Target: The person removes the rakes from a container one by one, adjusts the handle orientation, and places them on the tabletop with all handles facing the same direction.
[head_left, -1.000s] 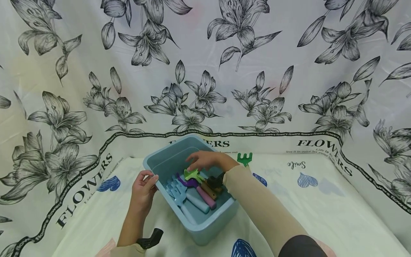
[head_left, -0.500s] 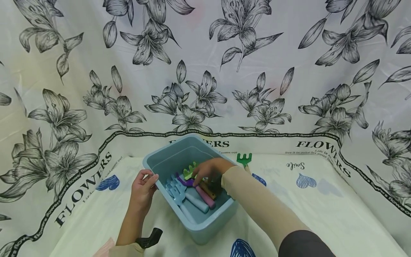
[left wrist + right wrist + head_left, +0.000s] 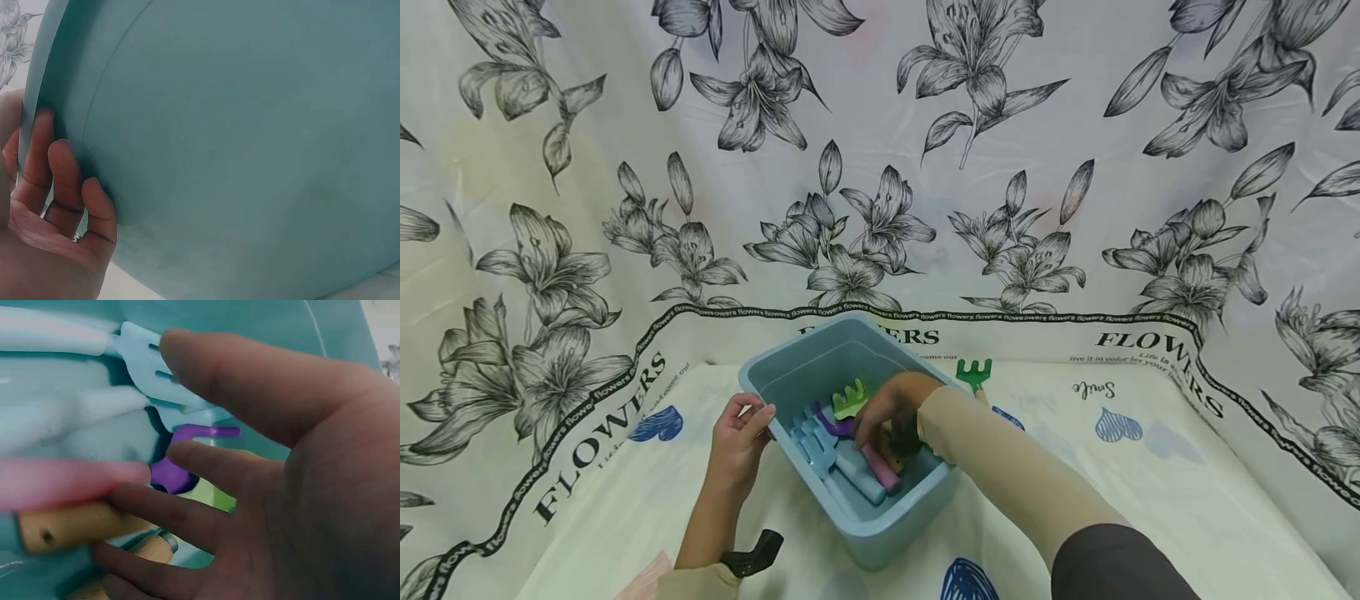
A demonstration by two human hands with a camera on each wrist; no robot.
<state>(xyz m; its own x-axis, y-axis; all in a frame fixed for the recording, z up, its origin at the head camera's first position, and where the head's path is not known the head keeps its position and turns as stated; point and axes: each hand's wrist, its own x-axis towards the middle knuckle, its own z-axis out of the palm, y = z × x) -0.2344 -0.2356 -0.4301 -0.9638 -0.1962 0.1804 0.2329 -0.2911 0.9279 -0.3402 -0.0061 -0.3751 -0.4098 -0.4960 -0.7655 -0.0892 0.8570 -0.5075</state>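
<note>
My left hand (image 3: pixel 741 437) grips the left rim of a blue-grey plastic bin (image 3: pixel 891 533), which is tilted; the left wrist view shows its fingers (image 3: pixel 65 175) along the outer wall. Inside the bin, my right hand (image 3: pixel 891 408) reaches down over a small purple hand rake (image 3: pixel 172 472) with a pink handle (image 3: pixel 882 468). Its fingertips lie at the rake's neck and handle, with the thumb (image 3: pixel 219 375) spread apart. Beside it lie light-blue garden forks (image 3: pixel 816 450) with pale handles. A light-green rake head (image 3: pixel 848 400) and wooden handles (image 3: pixel 81 525) are partly hidden by the right hand.
A dark-green rake (image 3: pixel 974 373) sticks up behind the bin's right side. The bin stands on a white cloth (image 3: pixel 1075 483) printed with hearts, and a flowered curtain (image 3: pixel 1022 208) hangs behind.
My right hand has moved down and towards me, from above the light-green rake to the purple rake's handle. The left hand keeps its hold on the rim.
</note>
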